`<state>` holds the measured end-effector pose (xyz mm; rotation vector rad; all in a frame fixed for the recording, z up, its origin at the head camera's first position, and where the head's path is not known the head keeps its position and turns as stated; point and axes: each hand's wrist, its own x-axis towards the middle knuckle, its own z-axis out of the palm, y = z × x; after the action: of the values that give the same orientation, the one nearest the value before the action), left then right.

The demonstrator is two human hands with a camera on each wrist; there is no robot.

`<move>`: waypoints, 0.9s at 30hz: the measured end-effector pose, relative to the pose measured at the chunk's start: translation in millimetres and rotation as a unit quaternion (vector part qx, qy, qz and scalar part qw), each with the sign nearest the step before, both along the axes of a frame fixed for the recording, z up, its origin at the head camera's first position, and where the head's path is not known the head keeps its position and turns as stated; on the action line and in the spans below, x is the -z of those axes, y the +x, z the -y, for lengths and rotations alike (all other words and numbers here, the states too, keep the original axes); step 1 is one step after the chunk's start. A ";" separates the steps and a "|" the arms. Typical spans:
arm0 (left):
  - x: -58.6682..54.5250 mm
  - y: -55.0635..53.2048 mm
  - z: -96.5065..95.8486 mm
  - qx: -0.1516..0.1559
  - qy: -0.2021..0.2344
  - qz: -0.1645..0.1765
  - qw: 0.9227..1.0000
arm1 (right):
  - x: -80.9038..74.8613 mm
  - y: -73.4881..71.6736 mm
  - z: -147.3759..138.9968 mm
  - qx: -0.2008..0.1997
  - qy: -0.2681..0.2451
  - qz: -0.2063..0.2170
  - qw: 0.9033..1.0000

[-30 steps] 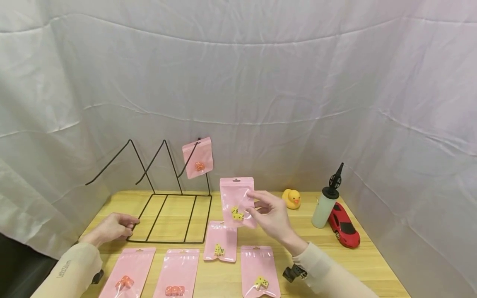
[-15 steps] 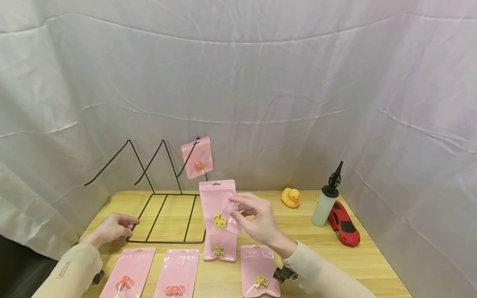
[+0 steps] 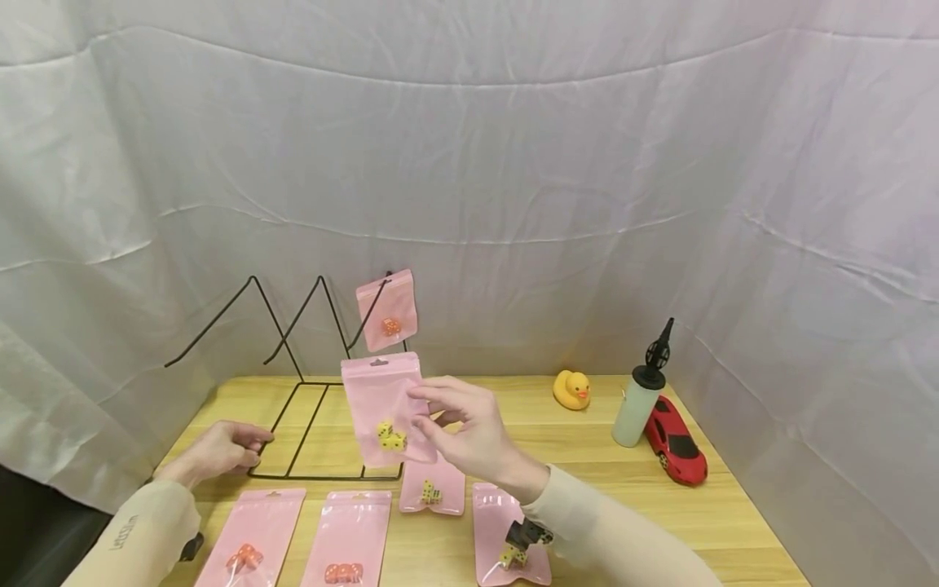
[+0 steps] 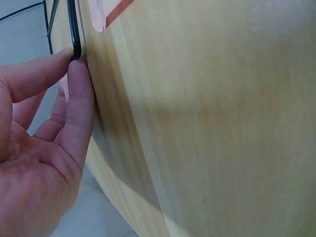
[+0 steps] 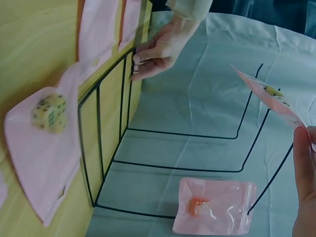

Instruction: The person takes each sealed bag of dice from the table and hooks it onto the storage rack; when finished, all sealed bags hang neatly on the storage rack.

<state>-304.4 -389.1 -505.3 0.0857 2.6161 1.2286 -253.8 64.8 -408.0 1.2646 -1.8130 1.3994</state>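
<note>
My right hand (image 3: 469,428) pinches the right edge of a pink zip bag (image 3: 370,391) with yellow dice in it, thumb on one side and fingers on the other. The bag is upright in the air and overlaps the base of the black wire rack (image 3: 323,477) in the head view. My left hand (image 3: 220,451) holds the rack's near left corner; the left wrist view shows thumb and finger pinching the black wire (image 4: 74,29). Another pink bag (image 5: 224,200), with orange dice, hangs on the rack's right hook. The other two hooks, to its left, carry nothing.
Near the front lie two pink bags with orange dice (image 3: 245,558) and two with yellow dice (image 3: 431,493). Further right stand a yellow rubber duck (image 3: 571,391), a hand pump (image 3: 637,416) and a red toy car (image 3: 678,448). A grey curtain (image 3: 499,163) surrounds the table.
My right hand has carried the bag of yellow dice leftward, from right of the rack to over its base. The left hand stays at the rack's corner.
</note>
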 end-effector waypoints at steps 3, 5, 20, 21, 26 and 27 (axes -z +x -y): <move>-0.1 -0.2 -0.4 0.000 0.000 0.000 1.000 | -3.5 0.1 6.9 0.000 0.002 -0.002 1.000; -0.3 -0.3 -0.8 -0.001 0.000 0.001 1.000 | -5.3 -0.2 10.9 -0.001 0.001 -0.005 1.000; 0.4 0.2 1.0 -0.006 0.003 0.007 1.000 | -12.1 -8.7 32.2 -0.012 0.000 -0.012 1.000; 0.3 0.0 0.8 -0.008 0.004 0.008 1.000 | -11.9 -9.3 32.8 -0.013 0.000 -0.010 1.000; 0.4 -0.6 0.5 -0.003 0.006 0.007 1.000 | -10.3 -12.9 35.2 -0.011 -0.003 0.004 1.000; 0.3 -0.6 0.3 -0.005 0.007 0.008 1.000 | -9.7 -13.8 35.6 -0.011 -0.003 0.006 1.000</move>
<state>-305.0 -389.4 -505.5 0.0649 2.5976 1.2458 -267.6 29.2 -398.2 1.2796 -1.8068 1.4272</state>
